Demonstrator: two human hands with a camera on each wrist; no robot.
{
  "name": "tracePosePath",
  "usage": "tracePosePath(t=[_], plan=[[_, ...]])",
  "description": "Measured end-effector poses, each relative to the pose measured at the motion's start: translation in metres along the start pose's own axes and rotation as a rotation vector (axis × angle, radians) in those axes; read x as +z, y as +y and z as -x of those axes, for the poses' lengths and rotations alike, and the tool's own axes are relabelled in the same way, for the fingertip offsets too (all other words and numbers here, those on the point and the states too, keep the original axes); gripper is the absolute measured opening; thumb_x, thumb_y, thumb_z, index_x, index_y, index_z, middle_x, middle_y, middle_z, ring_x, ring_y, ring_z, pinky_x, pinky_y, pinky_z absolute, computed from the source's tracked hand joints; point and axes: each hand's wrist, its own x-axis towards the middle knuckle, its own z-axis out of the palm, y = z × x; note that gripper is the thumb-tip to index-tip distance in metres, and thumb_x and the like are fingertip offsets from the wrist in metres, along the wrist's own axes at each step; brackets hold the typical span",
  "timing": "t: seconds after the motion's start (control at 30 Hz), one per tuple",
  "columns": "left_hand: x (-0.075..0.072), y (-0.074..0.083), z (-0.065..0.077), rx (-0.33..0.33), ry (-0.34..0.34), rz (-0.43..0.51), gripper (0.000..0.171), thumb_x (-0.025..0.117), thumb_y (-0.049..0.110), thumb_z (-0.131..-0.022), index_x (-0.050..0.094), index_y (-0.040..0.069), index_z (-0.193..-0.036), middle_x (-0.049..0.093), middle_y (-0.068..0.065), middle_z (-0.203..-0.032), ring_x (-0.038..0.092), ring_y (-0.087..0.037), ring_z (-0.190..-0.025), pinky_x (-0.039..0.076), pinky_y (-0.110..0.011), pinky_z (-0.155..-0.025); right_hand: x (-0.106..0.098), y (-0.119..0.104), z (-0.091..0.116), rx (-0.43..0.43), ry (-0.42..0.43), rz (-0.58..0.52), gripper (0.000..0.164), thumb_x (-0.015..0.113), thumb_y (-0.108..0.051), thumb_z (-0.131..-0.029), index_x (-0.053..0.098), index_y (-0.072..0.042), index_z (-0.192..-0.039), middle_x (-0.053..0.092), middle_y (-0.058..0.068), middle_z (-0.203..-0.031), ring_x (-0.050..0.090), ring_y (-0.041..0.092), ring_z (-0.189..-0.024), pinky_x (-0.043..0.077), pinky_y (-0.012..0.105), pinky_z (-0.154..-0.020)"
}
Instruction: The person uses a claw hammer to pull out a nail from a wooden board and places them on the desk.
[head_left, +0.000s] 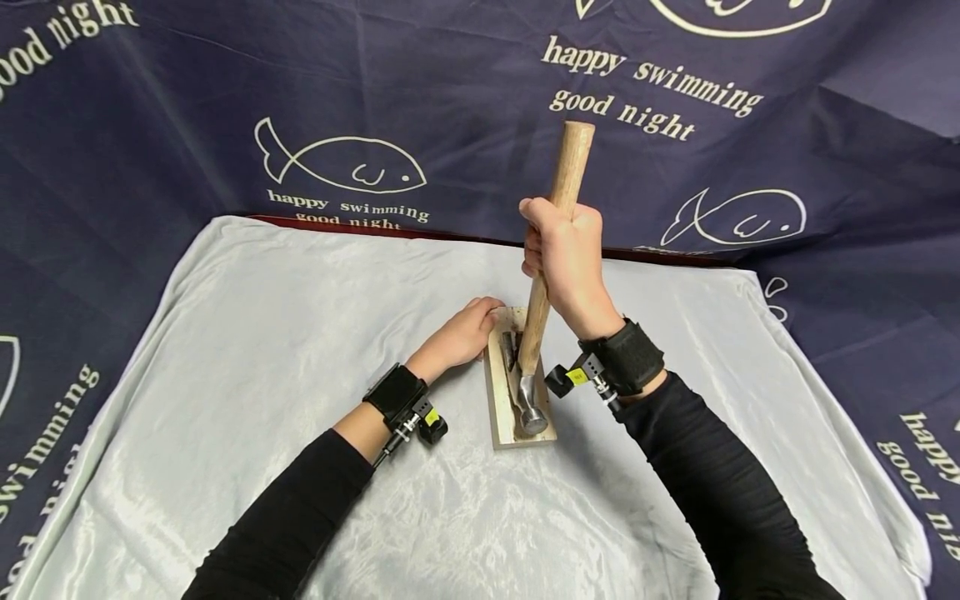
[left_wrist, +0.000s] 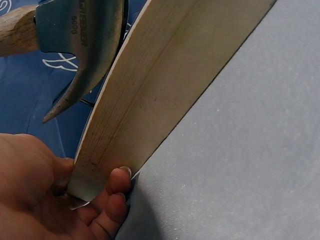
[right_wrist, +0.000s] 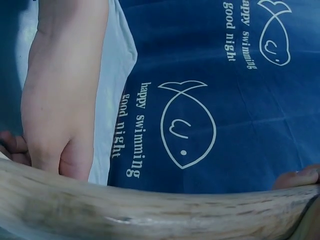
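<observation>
My right hand (head_left: 564, 246) grips the wooden handle (right_wrist: 150, 215) of a claw hammer (head_left: 531, 404) around its middle, with the handle's end pointing up and away. The hammer's head lies over the wooden block (head_left: 504, 408), face toward me and claw toward the far end. My left hand (head_left: 468, 329) holds the block's far end, its fingers curled round the edge in the left wrist view. There the dark claw (left_wrist: 82, 75) curves beside the block's top, and a thin dark nail-like rod (left_wrist: 86, 102) shows close by. Whether the claw touches that rod I cannot tell.
A pale, shiny cloth (head_left: 300, 333) covers the table under the block. Behind its far edge hangs a dark blue curtain (head_left: 465, 125) printed with fish and lettering. Black straps with small cameras sit on both wrists.
</observation>
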Motion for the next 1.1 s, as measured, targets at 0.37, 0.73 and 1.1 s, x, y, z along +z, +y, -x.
tracePosePath(t=[0.37, 0.73, 1.1], plan=[[0.001, 0.001, 0.001, 0.011, 0.014, -0.014, 0.042, 0.034, 0.014, -0.118, 0.042, -0.001, -0.157, 0.049, -0.023, -0.147, 0.061, -0.019, -0.063, 0.051, -0.040, -0.091, 0.000, -0.004, 0.009, -0.049, 0.015, -0.001, 0.047, 0.063, -0.014, -0.101, 0.039, -0.013, -0.061, 0.026, 0.003, -0.055, 0.023, 0.017, -0.042, 0.022, 0.033, -0.045], [0.000, 0.001, 0.002, 0.009, 0.017, -0.008, 0.041, 0.035, 0.015, -0.119, 0.044, 0.000, -0.156, 0.049, -0.023, -0.144, 0.062, -0.021, -0.064, 0.051, -0.040, -0.090, -0.003, -0.009, 0.029, -0.160, 0.011, -0.010, 0.039, 0.061, -0.012, -0.100, 0.043, -0.008, -0.066, 0.026, 0.007, -0.053, 0.022, 0.020, -0.040, 0.018, 0.037, -0.042], [0.001, 0.000, 0.003, 0.015, 0.018, -0.010, 0.040, 0.034, 0.015, -0.119, 0.044, 0.000, -0.154, 0.048, -0.024, -0.143, 0.059, -0.020, -0.065, 0.051, -0.041, -0.088, -0.004, -0.013, 0.043, -0.221, 0.011, -0.035, 0.040, 0.060, -0.008, -0.100, 0.041, -0.008, -0.064, 0.027, 0.008, -0.052, 0.023, 0.019, -0.039, 0.017, 0.035, -0.040]])
